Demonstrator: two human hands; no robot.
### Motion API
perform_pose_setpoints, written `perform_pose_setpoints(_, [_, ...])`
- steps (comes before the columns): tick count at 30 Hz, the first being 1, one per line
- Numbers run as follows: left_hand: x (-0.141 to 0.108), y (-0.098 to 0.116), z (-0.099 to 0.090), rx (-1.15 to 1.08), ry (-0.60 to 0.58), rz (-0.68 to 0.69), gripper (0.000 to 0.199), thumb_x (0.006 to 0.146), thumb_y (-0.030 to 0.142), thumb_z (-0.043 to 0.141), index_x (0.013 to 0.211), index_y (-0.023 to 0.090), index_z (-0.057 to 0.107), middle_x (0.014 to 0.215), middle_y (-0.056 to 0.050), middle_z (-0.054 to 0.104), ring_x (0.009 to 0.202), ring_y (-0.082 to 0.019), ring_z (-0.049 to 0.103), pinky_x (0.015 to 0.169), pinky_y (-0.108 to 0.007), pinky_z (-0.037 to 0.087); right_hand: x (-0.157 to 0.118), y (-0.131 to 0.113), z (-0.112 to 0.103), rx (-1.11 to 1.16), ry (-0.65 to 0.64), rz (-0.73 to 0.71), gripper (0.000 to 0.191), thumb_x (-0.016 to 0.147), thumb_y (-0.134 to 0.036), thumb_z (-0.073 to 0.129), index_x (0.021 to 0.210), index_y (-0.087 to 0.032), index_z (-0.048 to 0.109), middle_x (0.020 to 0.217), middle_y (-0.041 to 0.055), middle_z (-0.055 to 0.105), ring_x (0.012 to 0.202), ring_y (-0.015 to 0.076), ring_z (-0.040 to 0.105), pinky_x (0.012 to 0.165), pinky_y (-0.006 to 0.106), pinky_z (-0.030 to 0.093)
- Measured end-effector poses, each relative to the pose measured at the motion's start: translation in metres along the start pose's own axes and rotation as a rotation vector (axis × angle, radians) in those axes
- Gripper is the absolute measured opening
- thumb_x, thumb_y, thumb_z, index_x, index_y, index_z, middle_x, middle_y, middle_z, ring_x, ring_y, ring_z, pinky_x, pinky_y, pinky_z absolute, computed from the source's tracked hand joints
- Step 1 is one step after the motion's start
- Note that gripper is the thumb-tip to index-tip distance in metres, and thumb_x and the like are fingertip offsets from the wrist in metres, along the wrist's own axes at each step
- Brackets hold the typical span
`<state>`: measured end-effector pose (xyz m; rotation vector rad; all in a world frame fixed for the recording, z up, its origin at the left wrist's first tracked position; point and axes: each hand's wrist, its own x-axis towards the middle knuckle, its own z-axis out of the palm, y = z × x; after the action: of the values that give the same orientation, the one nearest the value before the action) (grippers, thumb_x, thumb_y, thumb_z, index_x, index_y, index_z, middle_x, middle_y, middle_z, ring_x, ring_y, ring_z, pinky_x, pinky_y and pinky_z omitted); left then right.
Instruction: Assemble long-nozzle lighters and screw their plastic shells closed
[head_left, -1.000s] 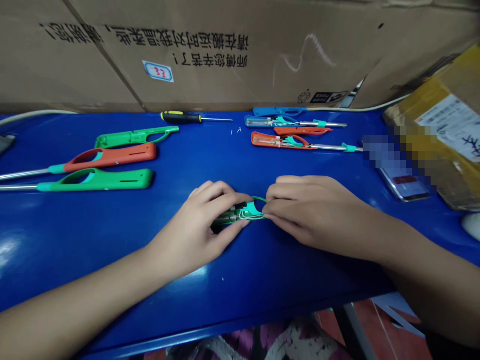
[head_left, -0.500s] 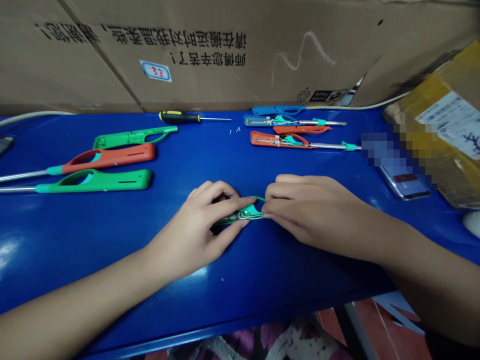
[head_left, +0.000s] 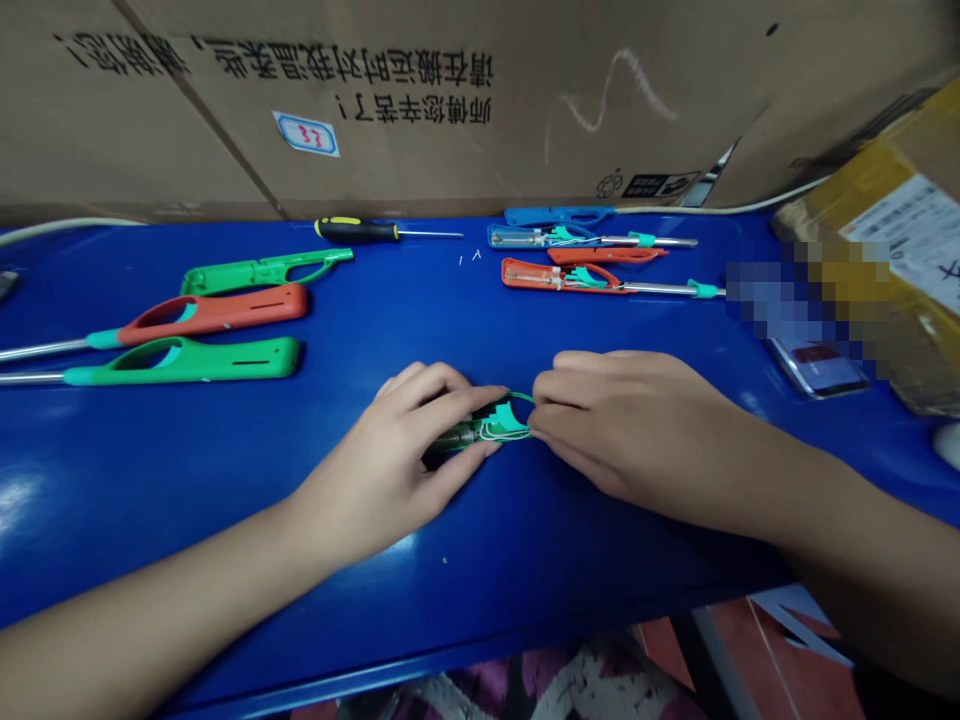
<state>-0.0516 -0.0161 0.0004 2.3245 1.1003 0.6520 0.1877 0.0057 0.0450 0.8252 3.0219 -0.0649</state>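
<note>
An opened green stick lighter (head_left: 508, 420) lies on the blue table, its teal trigger and white wires exposed. Around its rear part, my left hand (head_left: 420, 430) has its thumb on the near edge and index finger along the far edge. My right hand (head_left: 600, 415) is closed in a pinch at the lighter's front end, with the fingertips and what is under them mostly hidden. Much of the rear of the lighter is covered by my left fingers.
Whole lighters, one orange (head_left: 247, 308) and one green (head_left: 247, 360), lie left beside a green half shell (head_left: 255, 275). Behind are a screwdriver (head_left: 360, 231), opened blue (head_left: 517, 238) and orange (head_left: 529, 275) lighters, and cardboard (head_left: 375, 170). A phone (head_left: 817, 365) and taped box (head_left: 900, 320) stand right.
My left index finger has drawn back slightly from the teal trigger, so more of it shows. My right hand keeps its pinch at the front end. The view has shifted slightly.
</note>
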Motion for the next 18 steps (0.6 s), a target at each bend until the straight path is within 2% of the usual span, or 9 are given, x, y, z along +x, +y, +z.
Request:
perform_pose_setpoints(14, [0.0011,0.0029,-0.0028,-0.017,-0.014,-0.016,0.021,0.095,0.021,0.064,0.115,0.021,0.06,0.11,-0.003,0.065,0.098,-0.019,0.058,0.088,-0.035,0.046,-0.0009,-0.001,-0.0009,0.016,-0.012,0.019,0.015,0.097,-0.016,0.054,0.086,-0.02,0.065,0.086,0.0034,0.062,0.082,0.0218,0.051,0.067,0.034,0.032])
perform_pose_setpoints(18, [0.0016,0.003,-0.0031,-0.018,-0.011,-0.005,0.021,0.095,0.02,0.063,0.116,0.021,0.061,0.11,-0.003,0.065,0.099,-0.018,0.058,0.089,-0.034,0.046,-0.0007,0.0003,0.0007,0.03,-0.016,0.011,0.014,0.097,-0.015,0.054,0.092,-0.02,0.066,0.091,0.0037,0.063,0.084,0.0216,0.052,0.068,0.034,0.033])
